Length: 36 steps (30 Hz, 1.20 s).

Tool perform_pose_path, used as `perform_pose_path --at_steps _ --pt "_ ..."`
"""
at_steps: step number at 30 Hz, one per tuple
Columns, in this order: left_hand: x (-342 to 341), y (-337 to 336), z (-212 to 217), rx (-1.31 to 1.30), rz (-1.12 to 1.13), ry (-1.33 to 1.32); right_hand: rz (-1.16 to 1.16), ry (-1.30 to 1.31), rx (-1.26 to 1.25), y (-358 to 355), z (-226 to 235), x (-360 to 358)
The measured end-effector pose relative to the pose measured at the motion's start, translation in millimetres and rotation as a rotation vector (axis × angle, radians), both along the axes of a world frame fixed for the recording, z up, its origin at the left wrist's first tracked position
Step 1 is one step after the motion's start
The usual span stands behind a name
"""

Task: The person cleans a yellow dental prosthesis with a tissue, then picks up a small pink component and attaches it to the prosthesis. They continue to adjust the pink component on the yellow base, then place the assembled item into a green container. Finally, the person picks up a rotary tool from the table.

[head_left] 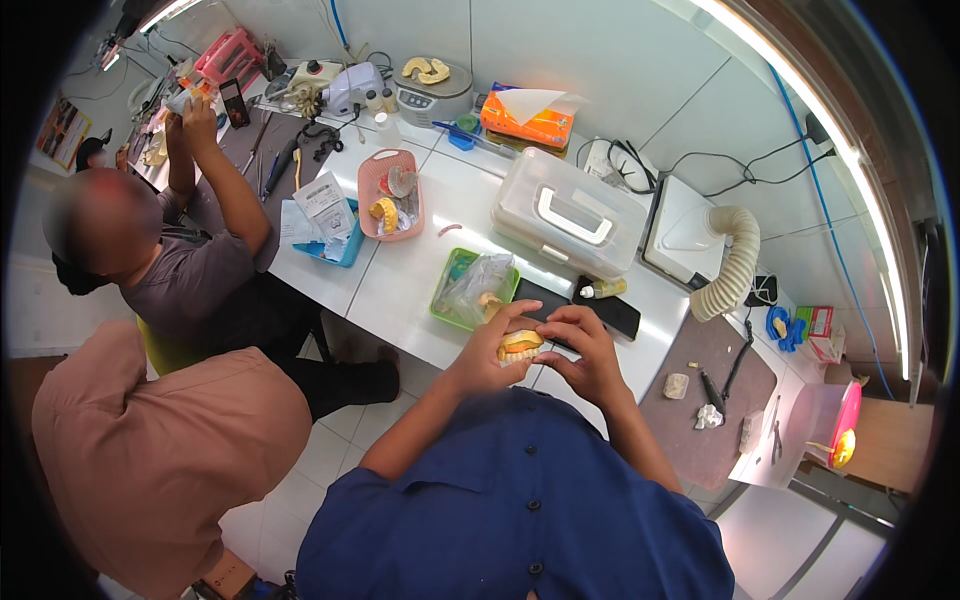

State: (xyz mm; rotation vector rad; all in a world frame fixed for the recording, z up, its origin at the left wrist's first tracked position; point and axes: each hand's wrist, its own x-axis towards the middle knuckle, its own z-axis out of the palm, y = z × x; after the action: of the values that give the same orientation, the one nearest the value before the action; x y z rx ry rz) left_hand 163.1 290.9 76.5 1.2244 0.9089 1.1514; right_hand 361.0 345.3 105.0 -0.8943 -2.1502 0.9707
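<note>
Just above the near edge of the white table, my left hand [482, 354] is wrapped round a cream dental cast [519, 338]. A band of orange, pinkish and greenish material runs across the cast's middle, over a row of pale teeth. My right hand [585, 352] has its fingers bent and its thumb against the cast's right side; its fingertips partly overlap. Beyond my hands stands a green basket [437, 306] with a clear plastic bag [480, 288] and another cream cast piece [489, 304] in it. Dark phones [612, 316] lie close to my right fingers.
A small bottle [603, 288] lies by the phones. Behind are a clear lidded box [570, 212], a pink basket [392, 160] with casts and a blue basket [354, 243]. A ribbed hose [738, 250] and handpiece [711, 390] are at right. Two people are at left.
</note>
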Motion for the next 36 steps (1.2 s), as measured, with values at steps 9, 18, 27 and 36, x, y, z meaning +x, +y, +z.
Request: perform_pose_path --at_steps 9,18,27,36 --pt "-6 3 11 0.122 -0.044 0.233 0.024 -0.056 0.140 -6 3 -3" --pt "-9 3 10 0.165 -0.090 0.278 0.028 -0.048 0.099 -5 -1 1" --pt "-9 0 12 -0.041 -0.157 0.150 0.032 -0.008 -0.101 -7 -8 5" --pt "1 0 -24 -0.424 -0.148 -0.550 -0.042 0.041 -0.184 -8 -7 0"
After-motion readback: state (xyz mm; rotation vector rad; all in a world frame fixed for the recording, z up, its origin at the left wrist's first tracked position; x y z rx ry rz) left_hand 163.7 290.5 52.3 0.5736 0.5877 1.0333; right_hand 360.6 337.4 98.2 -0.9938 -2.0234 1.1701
